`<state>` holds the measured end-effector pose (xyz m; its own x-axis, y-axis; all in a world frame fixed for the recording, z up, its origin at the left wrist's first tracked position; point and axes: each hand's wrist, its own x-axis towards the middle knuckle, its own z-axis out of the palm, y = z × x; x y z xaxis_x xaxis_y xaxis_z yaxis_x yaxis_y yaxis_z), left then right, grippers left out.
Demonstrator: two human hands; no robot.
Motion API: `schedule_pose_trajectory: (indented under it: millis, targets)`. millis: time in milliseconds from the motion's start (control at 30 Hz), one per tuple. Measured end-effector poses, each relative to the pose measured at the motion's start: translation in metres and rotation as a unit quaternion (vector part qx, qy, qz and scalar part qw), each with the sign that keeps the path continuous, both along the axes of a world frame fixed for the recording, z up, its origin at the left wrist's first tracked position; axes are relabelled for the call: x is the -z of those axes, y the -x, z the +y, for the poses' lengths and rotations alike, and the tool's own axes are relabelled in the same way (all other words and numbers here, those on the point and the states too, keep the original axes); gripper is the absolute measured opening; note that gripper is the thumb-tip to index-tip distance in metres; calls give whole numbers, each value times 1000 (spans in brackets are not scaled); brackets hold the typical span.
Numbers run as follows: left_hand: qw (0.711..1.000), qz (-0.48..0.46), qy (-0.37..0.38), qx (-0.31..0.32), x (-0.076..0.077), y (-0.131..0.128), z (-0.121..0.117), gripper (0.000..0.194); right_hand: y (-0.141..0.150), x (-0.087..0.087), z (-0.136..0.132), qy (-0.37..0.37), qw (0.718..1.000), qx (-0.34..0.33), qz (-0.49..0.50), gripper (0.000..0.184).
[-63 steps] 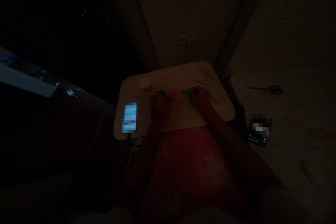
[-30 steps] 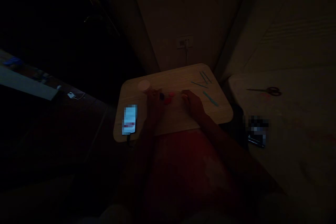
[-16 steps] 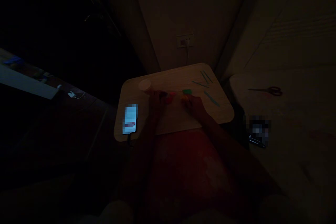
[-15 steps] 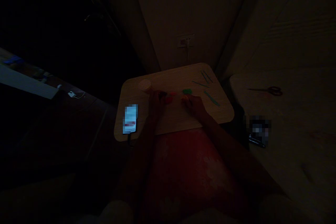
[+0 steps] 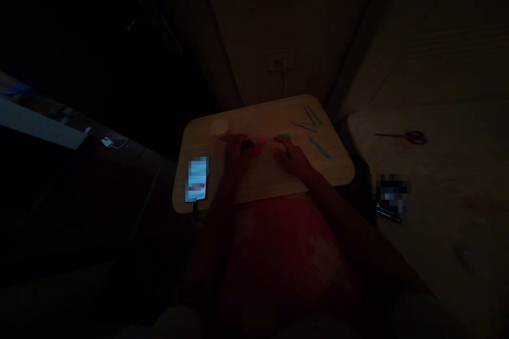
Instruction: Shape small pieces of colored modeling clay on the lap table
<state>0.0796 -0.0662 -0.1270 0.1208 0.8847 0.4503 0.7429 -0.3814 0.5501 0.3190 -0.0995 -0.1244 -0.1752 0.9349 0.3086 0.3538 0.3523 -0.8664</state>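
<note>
In dim light my left hand [image 5: 236, 152] rests on the small wooden table [image 5: 258, 185], its fingers curled against a small red piece [image 5: 255, 150]. My right hand [image 5: 295, 160] is closed over a small orange piece [image 5: 279, 146]. Between the hands lies a pinkish-red bit [image 5: 262, 140]. A green piece [image 5: 284, 136] sits just beyond my right fingers, partly covered by them. It is too dark to make out what these pieces are. Behind my left hand stands a pale round tub or lid [image 5: 220, 128].
Several thin green strips [image 5: 320, 148] lie at the table's right. A lit phone [image 5: 197, 180] with a cable is at the left. Scissors [image 5: 415, 137] and a dark object [image 5: 392, 196] lie on the pale surface to the right. A wall socket [image 5: 280, 61] is behind.
My right hand has shifted slightly forward, covering more of the green piece. My left fingers now cover more of the red piece. The other things stay where they were.
</note>
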Motion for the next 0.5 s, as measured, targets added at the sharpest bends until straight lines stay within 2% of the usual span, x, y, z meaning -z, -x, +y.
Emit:
schedule_pose_trajectory:
  millis: [100, 200, 333, 500]
  targets:
    - [999, 9, 12, 28, 0, 2, 1, 52, 0, 2, -1, 6, 999, -3, 46, 48]
    - [999, 22, 24, 3, 2, 3, 1, 48, -1, 4, 1, 4, 997, 14, 78, 33]
    - [1000, 11, 19, -17, 5, 3, 0, 32, -2, 3, 2, -3, 998, 59, 33, 16]
    - [997, -70, 38, -23, 1, 3, -1, 26, -2, 1, 0, 2, 998, 67, -1, 25]
